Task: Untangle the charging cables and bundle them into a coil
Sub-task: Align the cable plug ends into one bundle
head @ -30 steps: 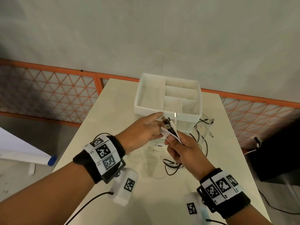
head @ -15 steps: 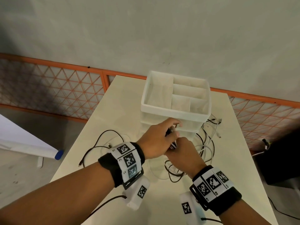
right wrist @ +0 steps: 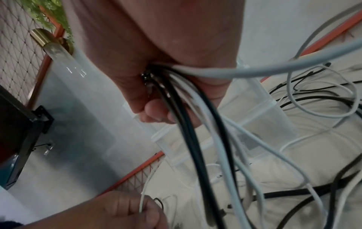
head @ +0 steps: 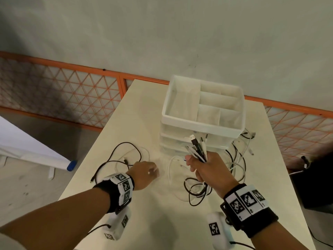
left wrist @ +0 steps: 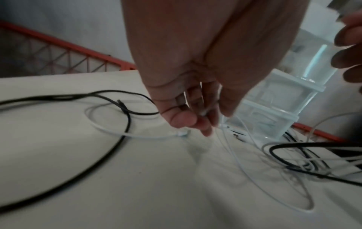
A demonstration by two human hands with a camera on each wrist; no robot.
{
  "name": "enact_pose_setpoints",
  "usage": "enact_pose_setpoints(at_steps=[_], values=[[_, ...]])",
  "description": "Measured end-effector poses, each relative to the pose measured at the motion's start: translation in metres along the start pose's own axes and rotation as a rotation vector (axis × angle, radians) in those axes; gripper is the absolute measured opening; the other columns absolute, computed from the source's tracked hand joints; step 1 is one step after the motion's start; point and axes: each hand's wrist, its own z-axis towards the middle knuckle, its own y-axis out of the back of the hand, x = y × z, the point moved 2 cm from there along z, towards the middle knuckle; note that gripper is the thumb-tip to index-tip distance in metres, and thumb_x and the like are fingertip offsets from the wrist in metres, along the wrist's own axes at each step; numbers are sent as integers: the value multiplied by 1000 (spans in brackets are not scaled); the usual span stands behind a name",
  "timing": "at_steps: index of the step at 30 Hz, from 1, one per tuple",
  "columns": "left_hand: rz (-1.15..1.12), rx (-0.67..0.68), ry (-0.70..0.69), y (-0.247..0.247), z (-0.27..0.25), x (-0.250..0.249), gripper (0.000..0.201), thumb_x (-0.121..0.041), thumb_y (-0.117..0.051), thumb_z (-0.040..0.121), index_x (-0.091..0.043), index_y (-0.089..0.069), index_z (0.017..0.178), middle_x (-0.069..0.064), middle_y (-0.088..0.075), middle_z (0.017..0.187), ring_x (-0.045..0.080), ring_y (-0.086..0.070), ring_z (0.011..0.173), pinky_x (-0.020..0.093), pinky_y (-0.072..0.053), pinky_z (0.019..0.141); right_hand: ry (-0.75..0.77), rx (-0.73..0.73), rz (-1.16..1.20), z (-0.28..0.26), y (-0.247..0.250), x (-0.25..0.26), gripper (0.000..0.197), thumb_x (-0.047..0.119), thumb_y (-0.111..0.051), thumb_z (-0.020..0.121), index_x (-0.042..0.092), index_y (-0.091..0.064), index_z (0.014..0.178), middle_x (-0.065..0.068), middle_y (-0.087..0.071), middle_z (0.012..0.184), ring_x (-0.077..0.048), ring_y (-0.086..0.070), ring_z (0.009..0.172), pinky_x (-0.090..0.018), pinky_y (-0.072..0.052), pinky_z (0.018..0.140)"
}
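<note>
My right hand (head: pixel 197 164) grips a bundle of black and white charging cable ends (head: pixel 197 147), plugs pointing up, in front of the white organizer box. In the right wrist view the cables (right wrist: pixel 197 124) hang down from that fist to a tangle (head: pixel 197 193) on the table. My left hand (head: pixel 152 173) is low over the table left of the bundle and pinches a thin white cable (left wrist: pixel 231 139), seen rising from its fist as the white cable (right wrist: pixel 143 199). A black cable loop (head: pixel 126 150) lies on the table left of it.
A white compartment organizer (head: pixel 201 126) stands on clear drawers at the back of the cream table (head: pixel 162 222). More black and white cables (head: pixel 237 159) lie right of it. An orange mesh fence (head: pixel 72 91) runs behind. A black object (head: pixel 317 186) sits off the right edge.
My left hand left the bundle in my right hand and dropped left to the table, where it took a white cable. The right hand kept the bundle upright.
</note>
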Motion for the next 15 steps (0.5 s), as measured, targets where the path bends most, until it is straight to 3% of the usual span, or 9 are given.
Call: enact_pose_setpoints(at_steps=[2,5,6,7,10,12,15], values=[[0,5,-88,-1,-3,-11,23,-16,-41,97,-21,-63,91,-2,-68,86,19,-63,87,20,-44,70,34,-26,-65,2,-3,1,26,41,-67,90,15,-74,87,-6,-72,75,-12,-54,49,-31,-50,58],[50,59,-251,14,-11,-46,29,-18,-37,100,-22,-66,104,-6,-66,91,11,-61,80,24,-47,79,185,-42,-157,1,-7,8,10,44,-66,92,39,-67,100,8,-70,98,-7,-64,73,-28,-55,74],[56,64,-326,23,-16,-60,29,-18,-38,101,-21,-67,105,-10,-62,87,2,-57,74,17,-44,77,233,-24,-177,0,-10,12,7,40,-65,93,45,-63,98,9,-68,106,-7,-66,83,-28,-55,79],[41,43,-400,34,-20,-74,28,-15,-41,101,-17,-69,105,-13,-57,85,-2,-53,69,8,-39,73,256,-6,-202,-1,-12,15,9,36,-63,95,45,-62,94,7,-68,104,-7,-65,83,-27,-54,78],[-60,-106,-464,63,-23,-92,24,-10,-48,98,-12,-72,95,-14,-58,79,-1,-49,65,1,-33,64,273,-59,-251,-6,-5,23,25,30,-59,97,26,-64,73,2,-70,70,-8,-59,56,-24,-48,57],[-158,-175,-421,73,-20,-86,20,-14,-53,98,-20,-69,86,-16,-61,73,-7,-52,60,5,-34,57,282,-155,-198,-12,7,28,35,31,-60,98,25,-59,63,13,-62,50,-3,-53,46,-13,-38,48],[-229,-201,-301,73,-13,-62,23,-11,-49,98,-20,-68,88,-11,-62,72,-8,-52,54,7,-35,52,242,-277,-77,-18,31,28,36,37,-60,96,23,-58,63,10,-50,41,-3,-39,36,-16,-32,42]])
